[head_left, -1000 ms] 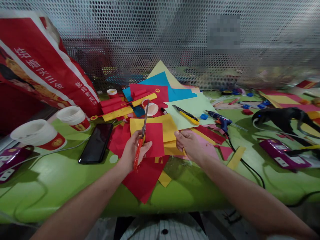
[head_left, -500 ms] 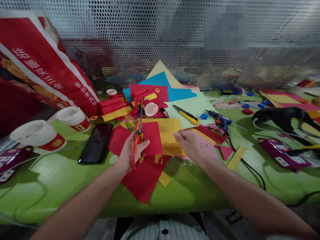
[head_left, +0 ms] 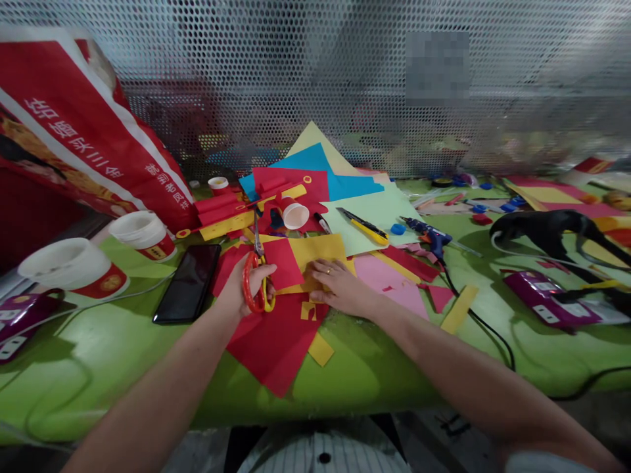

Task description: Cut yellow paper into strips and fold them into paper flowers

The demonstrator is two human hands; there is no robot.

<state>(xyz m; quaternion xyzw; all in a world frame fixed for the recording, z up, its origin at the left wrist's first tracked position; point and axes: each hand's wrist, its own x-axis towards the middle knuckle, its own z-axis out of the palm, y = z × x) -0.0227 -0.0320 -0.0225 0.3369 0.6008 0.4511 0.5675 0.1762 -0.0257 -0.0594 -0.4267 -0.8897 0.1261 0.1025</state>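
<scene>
In the head view, my left hand (head_left: 236, 284) is closed on scissors (head_left: 250, 289) with red and yellow handles, their blades pointing away from me. My right hand (head_left: 341, 286) rests with outstretched fingers on a yellow sheet of paper (head_left: 329, 247), covering its lower part. Between the hands, a red square of paper (head_left: 284, 264) overlaps the yellow one. Beneath lies a larger red sheet (head_left: 276, 351), with a small yellow cut-out (head_left: 308, 311) on it. A yellow scrap (head_left: 321, 350) pokes out at its edge.
A black phone (head_left: 187, 284) and stacked paper cups (head_left: 142, 235) are at the left, before a big red bag (head_left: 98, 131). Behind the hands lie a yellow utility knife (head_left: 363, 227), a blue glue gun (head_left: 431, 236) with its cord, and a tipped cup (head_left: 296, 215).
My right hand has moved left and down, its fingers going from curled to spread on the yellow sheet. My left hand and the scissors have shifted slightly left and turned.
</scene>
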